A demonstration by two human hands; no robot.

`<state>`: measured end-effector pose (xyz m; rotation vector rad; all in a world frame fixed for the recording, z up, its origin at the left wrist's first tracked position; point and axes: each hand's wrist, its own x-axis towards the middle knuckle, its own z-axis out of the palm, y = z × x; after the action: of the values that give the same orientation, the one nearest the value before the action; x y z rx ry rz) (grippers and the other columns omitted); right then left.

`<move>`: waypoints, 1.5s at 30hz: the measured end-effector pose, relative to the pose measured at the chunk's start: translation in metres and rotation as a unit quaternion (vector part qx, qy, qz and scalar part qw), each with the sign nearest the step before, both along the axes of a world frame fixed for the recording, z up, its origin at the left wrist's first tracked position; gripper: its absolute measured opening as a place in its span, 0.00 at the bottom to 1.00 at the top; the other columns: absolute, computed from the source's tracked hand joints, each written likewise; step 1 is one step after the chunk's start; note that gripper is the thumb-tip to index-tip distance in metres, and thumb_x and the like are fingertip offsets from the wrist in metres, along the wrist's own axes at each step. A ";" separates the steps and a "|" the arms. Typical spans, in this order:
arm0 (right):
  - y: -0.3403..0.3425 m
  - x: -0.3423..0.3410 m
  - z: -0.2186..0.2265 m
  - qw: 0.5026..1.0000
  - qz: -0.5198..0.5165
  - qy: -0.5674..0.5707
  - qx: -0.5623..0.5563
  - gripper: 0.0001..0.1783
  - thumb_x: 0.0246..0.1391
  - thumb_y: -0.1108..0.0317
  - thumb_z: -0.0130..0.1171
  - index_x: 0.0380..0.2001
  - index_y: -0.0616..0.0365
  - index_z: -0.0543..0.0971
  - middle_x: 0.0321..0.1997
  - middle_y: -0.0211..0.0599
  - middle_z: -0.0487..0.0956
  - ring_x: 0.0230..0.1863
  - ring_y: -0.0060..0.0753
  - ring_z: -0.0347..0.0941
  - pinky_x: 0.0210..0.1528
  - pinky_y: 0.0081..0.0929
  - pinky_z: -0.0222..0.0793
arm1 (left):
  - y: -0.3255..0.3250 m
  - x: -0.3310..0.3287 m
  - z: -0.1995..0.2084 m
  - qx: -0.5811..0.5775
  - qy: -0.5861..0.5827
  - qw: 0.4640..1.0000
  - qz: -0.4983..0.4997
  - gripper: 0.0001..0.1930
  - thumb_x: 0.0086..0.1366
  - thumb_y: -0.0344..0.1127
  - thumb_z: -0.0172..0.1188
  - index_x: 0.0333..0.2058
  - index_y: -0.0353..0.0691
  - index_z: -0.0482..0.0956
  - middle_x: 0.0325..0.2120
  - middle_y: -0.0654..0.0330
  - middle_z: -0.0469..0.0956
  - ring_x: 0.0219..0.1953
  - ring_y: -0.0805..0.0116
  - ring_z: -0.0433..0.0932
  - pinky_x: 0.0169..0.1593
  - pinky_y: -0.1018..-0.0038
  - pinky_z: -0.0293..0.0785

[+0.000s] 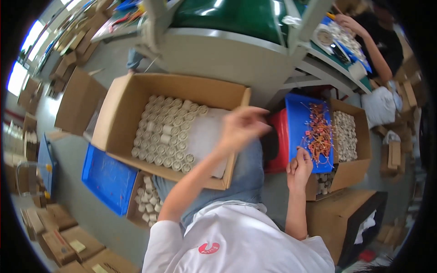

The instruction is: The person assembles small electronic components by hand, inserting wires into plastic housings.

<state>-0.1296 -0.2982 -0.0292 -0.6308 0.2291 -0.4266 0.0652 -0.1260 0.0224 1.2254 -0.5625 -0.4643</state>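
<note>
My left hand is smeared by motion over the right side of an open cardboard box on my lap. Its fingers are too blurred to show whether they hold anything. Rows of white, round cup-like parts fill the left and middle of that box, beside a pale grey sheet. My right hand is closed at the near edge of a blue tray, with thumb and fingers together. Whatever it pinches is too small to make out. Thin orange and red wire pieces lie heaped in the tray.
Right of the tray, a box of small white parts stands beside a red stool. Another blue tray and a box of white parts sit at left. A workbench runs ahead; a co-worker's arm shows far right.
</note>
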 end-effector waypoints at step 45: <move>0.005 0.026 0.039 0.944 -0.080 0.209 -0.243 0.19 0.54 0.84 0.59 0.51 0.71 0.77 0.43 0.48 0.81 0.37 0.37 0.82 0.39 0.28 0.82 | 0.081 -0.031 -0.008 0.115 0.140 0.967 -0.182 0.33 0.45 0.30 0.77 0.51 0.35 0.72 0.45 0.53 0.80 0.51 0.57 0.80 0.52 0.63 0.77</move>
<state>-0.1039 -0.2935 0.0103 -1.1953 0.5942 -0.5065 0.0341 -0.0446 0.0144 1.2507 -0.5006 -1.0200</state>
